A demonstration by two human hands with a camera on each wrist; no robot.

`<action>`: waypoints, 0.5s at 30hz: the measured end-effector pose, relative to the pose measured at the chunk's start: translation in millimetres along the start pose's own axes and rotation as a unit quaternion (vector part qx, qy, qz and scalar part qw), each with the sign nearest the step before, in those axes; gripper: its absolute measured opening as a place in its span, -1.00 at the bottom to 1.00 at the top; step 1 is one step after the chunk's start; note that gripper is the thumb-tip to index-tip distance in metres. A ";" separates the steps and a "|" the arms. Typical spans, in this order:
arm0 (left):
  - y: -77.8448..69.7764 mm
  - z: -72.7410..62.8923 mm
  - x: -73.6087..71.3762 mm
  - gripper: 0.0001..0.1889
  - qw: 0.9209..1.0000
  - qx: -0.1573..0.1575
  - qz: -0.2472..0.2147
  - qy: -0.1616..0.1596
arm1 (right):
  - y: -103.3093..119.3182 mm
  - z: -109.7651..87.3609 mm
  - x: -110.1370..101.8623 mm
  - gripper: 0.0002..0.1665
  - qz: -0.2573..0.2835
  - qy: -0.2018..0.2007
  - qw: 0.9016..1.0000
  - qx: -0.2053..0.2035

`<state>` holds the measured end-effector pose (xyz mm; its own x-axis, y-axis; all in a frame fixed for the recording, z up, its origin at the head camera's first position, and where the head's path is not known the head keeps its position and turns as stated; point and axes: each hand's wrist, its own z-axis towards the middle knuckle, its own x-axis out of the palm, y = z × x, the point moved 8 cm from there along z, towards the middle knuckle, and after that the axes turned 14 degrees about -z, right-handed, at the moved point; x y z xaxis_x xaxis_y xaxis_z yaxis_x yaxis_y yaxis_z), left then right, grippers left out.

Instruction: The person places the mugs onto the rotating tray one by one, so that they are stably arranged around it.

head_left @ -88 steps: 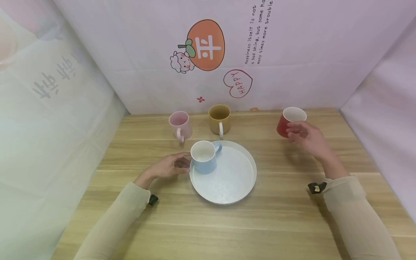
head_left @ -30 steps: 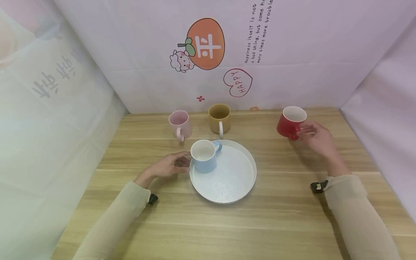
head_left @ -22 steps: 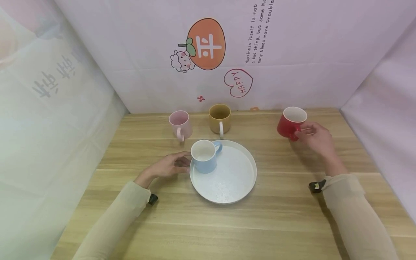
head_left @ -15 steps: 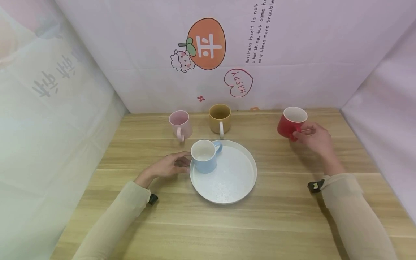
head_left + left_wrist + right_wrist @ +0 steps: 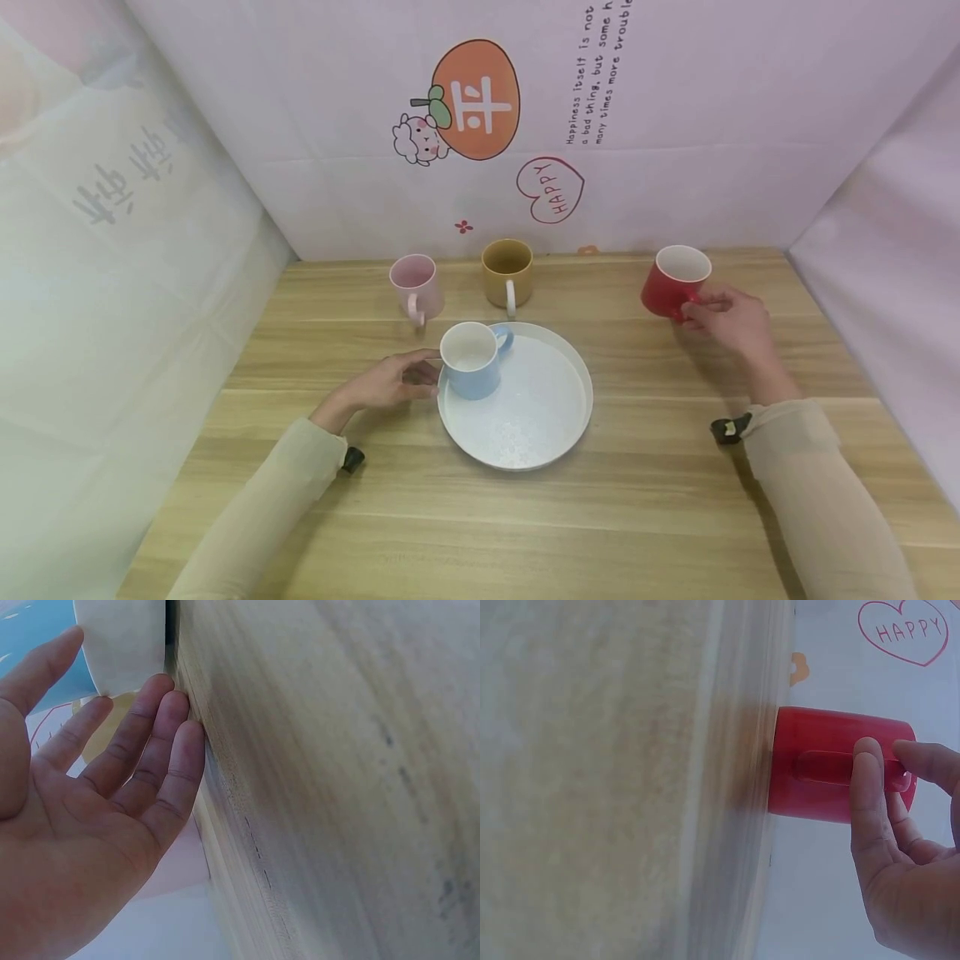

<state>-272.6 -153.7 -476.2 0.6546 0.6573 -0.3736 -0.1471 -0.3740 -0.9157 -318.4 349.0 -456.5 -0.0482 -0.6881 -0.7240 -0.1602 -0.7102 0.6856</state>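
In the head view, my right hand pinches the handle of a red mug with a white inside, at the back right of the table. The right wrist view shows the thumb and fingers on that handle; whether the mug's base is off the wood I cannot tell. My left hand, fingers relaxed, lies against the left rim of a round white tray. On the tray's left side a light blue mug stands upright, its handle pointing to the back right. The left wrist view shows the palm holding nothing.
Behind the tray stand a pink mug and a mustard yellow mug, handles toward me. A printed cloth hangs along the wooden table's back edge, with more cloth on both sides.
My right hand has gone from beside the red mug to its handle and now grips it; the mug has shifted very slightly right. My left hand, the tray and the other mugs stay put.
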 end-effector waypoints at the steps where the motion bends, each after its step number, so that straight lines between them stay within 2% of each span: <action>1: -0.4 -0.2 0.0 -0.35 1.000 0.000 0.000 0.000 | 0.2 -0.4 0.4 -0.38 0.003 0.004 1.000 0.003; 8: -2.7 -1.0 0.7 -0.35 1.000 0.011 -0.006 0.006 | 4.2 -2.8 0.5 -0.42 0.004 0.011 1.000 0.011; 15: 1.5 0.8 -0.2 -0.34 1.000 -0.007 -0.006 0.001 | 4.2 -2.4 -1.5 -0.49 -0.042 0.005 0.999 0.012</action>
<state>-273.5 -153.8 -477.6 0.6572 0.6613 -0.3618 -0.1281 -0.3750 -0.9181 -316.7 346.7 -452.4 -0.0231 -0.6283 -0.7776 -0.1877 -0.7613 0.6207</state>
